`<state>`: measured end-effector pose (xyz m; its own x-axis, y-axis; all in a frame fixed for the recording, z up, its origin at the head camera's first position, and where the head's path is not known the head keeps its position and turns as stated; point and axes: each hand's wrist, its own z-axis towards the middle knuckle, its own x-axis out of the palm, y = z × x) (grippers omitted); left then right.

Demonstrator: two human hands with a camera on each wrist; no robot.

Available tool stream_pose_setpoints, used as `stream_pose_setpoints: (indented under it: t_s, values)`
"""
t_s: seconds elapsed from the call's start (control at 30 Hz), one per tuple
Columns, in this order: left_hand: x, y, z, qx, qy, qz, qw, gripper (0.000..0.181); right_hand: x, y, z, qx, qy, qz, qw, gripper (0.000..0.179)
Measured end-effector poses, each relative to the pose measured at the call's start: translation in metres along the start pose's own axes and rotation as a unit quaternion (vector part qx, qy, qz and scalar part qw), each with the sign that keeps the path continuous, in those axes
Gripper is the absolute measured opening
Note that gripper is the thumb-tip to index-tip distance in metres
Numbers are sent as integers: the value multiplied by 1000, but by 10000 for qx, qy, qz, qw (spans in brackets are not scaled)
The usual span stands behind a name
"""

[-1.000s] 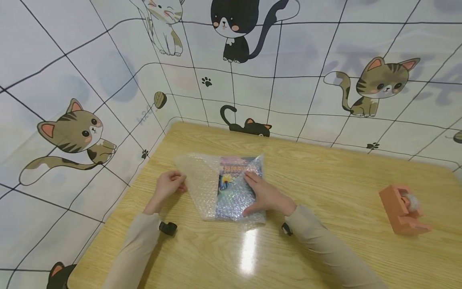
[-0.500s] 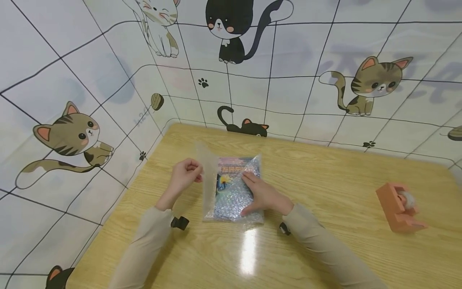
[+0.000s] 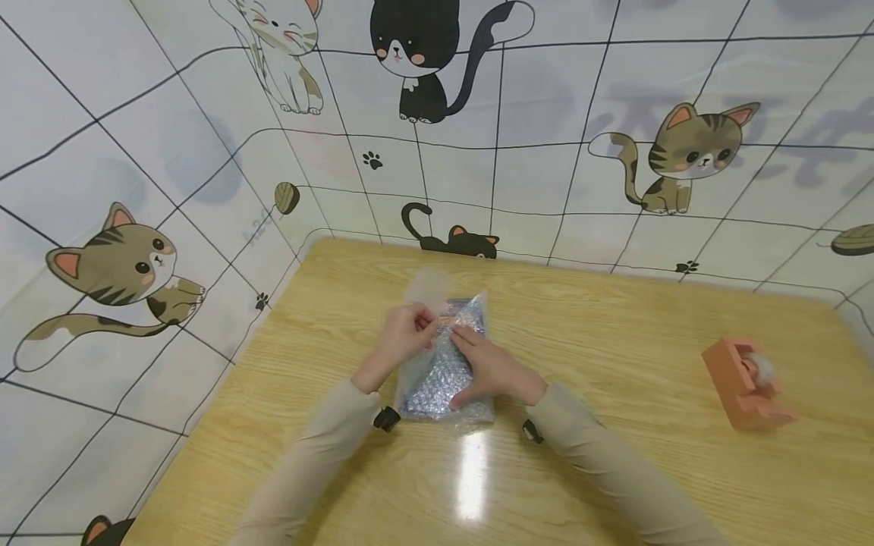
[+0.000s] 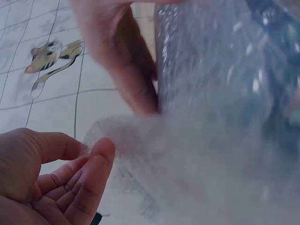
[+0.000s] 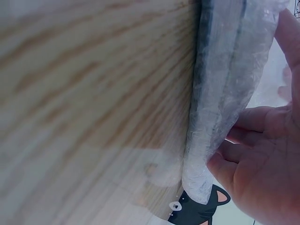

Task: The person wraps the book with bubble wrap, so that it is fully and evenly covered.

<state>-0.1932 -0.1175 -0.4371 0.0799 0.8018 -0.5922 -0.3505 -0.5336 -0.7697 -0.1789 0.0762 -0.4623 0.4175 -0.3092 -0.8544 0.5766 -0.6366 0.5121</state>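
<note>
A book with a colourful cover (image 3: 466,305) lies flat on the wooden table, wrapped in clear bubble wrap (image 3: 437,387). My left hand (image 3: 403,334) pinches the loose flap of the wrap between thumb and index finger and holds it folded over the book. In the left wrist view, the flap (image 4: 136,136) spreads from those fingertips across the cover. My right hand (image 3: 497,368) rests on the wrapped book with thumb and fingers spread. The right wrist view shows its fingers (image 5: 225,166) against the wrapped side of the book, the thickness seen edge-on.
An orange tape dispenser (image 3: 740,383) with a roll of clear tape stands at the right of the table (image 3: 601,341). A wall covering with cartoon cats (image 3: 437,91) borders the table at the back and left. A black camera strap sits at each wrist.
My left hand has moved right, bringing the bubble wrap flap from flat on the left to over the book. My right hand has stayed on the book.
</note>
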Motion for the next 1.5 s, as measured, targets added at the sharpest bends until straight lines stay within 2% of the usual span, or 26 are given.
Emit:
stream_pose_setpoints:
  t_s: [0.2, 0.33, 0.53, 0.67, 0.8, 0.9, 1.0, 1.1, 1.23, 1.33, 1.4, 1.5]
  values:
    - [18, 0, 5, 352, -149, 978, 9945, 6, 0, 1, -1, -96, -87, 34, 9999, 120]
    - [26, 0, 7, 259, -72, 1299, 9912, 6, -1, 1, -1, -62, -99, 64, 9999, 120]
    - [32, 5, 7, 75, 47, 1245, 9922, 7, 2, -2, -1, -135, -132, 141, 9997, 117]
    - [33, 10, 7, 4, 140, 1050, 9944, 8, 4, -4, 0, -180, -208, 180, 9995, 117]
    - [31, 13, 9, -157, 481, 783, 9956, 10, 7, -5, 2, -127, -368, 332, 9987, 121]
    - [26, 14, 10, -68, 810, 753, 9938, 11, 8, -5, 2, -94, -493, 511, 9974, 123]
    - [20, 15, 10, 144, 1228, 790, 9892, 13, 8, -7, 0, -163, -502, 642, 9965, 120]
    - [14, 14, 9, 285, 1680, 869, 9815, 24, 4, -13, -3, -354, -385, 711, 9961, 112]
    - [10, 11, 7, 302, 2099, 1052, 9716, 34, -6, -21, -7, -606, -417, 708, 9948, 88]
    - [9, 11, 5, 360, 2154, 1400, 9658, 35, -15, -22, -8, -622, -728, 460, 9943, 63]
    - [9, 11, 5, 461, 2108, 1707, 9614, 35, -19, -23, -7, -508, -991, 257, 9935, 54]
    - [8, 11, 4, 503, 2092, 2198, 9515, 35, -22, -22, -7, -297, -1191, 136, 9923, 61]
